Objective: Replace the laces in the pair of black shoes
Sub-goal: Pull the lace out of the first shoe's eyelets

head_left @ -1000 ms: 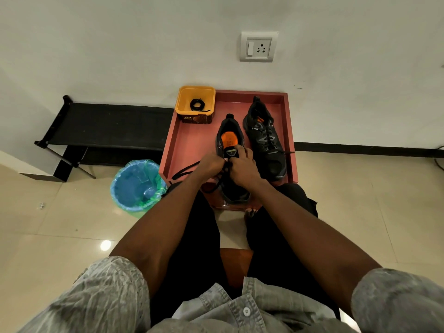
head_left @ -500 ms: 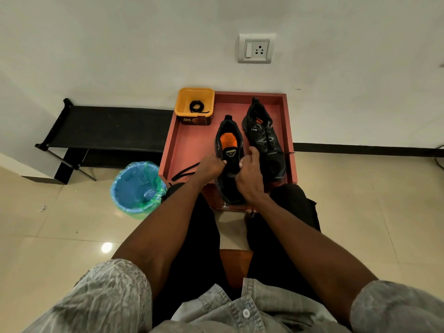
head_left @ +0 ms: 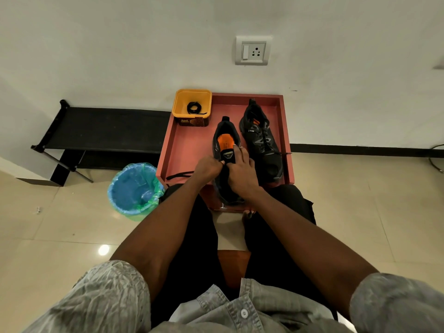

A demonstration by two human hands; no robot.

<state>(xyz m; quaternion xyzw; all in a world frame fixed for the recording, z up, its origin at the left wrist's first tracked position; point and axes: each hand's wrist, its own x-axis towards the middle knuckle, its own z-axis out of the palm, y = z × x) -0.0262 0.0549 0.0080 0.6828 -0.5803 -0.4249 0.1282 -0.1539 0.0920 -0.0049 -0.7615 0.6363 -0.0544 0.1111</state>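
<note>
— Where are the shoes?
— Both in the red tray (head_left: 187, 145). The left hand (head_left: 207, 168) and right hand (head_left: 241, 175) grip the near shoe (head_left: 224, 143) at its tongue; the laced shoe (head_left: 263, 140) stands just beside.

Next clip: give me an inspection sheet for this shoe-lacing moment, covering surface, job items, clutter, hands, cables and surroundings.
Surface: red tray on a tiled floor.
Job's things: near shoe, orange insole showing, under both hands; far shoe laced; loose lace over the tray's front edge; coiled lace in the yellow tub.
Clutter: nothing seen.
Hands: left hand and right hand at the near shoe's tongue; grips unclear.
Cables: nothing seen.
Surroundings: blue bin, black bench, wall socket.
</note>
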